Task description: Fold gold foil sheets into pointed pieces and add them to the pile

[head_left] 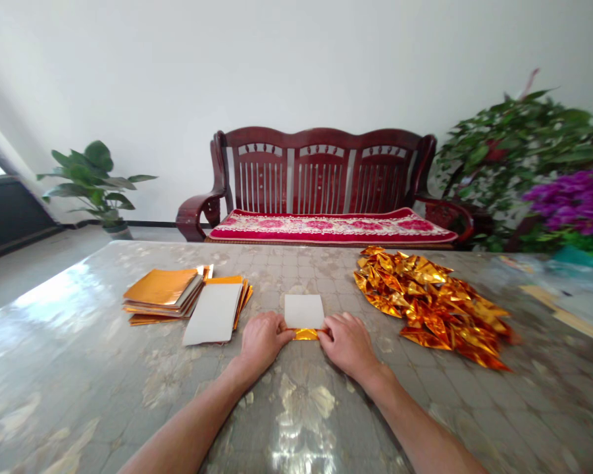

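Foil sheet (304,316) lies white side up at worktop (79,368) centre, near edge folded gold. Left hand (261,339) and right hand (346,342) pinch that fold. Folded gold pieces (432,303) lie at 2 o'clock, sheet stacks (187,299) at 10.

Table (79,368), near edge: bare surface left and right of both forearms; open passage. Left side: stacks of gold paper (164,295) and a white-faced sheet (213,314), just beside the left hand (262,339); narrow gap only. Right side: heap of folded gold pieces (432,303), near the right hand (348,342); moderate gap. Far centre: clear strip beyond the small sheet (304,311), up to the table's far edge.
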### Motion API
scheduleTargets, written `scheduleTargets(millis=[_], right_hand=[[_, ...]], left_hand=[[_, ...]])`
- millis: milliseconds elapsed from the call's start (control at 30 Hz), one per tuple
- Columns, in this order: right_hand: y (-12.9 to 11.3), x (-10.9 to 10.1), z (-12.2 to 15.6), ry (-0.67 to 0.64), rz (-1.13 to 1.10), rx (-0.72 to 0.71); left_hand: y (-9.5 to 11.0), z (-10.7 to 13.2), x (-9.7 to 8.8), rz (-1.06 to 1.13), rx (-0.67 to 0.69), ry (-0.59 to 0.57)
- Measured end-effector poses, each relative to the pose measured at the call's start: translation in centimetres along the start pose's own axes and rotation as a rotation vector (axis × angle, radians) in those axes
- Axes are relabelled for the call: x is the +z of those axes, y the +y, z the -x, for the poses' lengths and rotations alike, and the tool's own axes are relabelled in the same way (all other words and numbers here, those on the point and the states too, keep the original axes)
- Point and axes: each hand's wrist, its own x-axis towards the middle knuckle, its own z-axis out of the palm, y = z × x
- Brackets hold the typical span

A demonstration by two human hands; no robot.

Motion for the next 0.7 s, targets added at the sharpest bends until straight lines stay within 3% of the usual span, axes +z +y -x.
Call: scheduleTargets(millis=[233,367,533,600,700], right_hand=[[0.0,0.2,0.1,-0.005,-0.006,0.015],[-0.2,0.1,0.3,0.062,-0.021,0.011],[-0.9,0.0,0.6,0.057,0.001,-0.273],[-1.1,0.1,0.7,0.025,-0.006,-0.369],[-1.3,0.2,0.9,-0.005,-0.025,-0.392]], left_hand=[[-0.3,0.4,0.4,0.03,0.067,0.104],[-0.1,0.7,0.8,0.098,0.246,0.154],[0.6,1.3,1.2,0.051,0.47,0.084],[0.9,1.7,1.2,-0.044,0.492,0.053],[1.5,2.5,0.9,-0.187,0.464,0.011]])
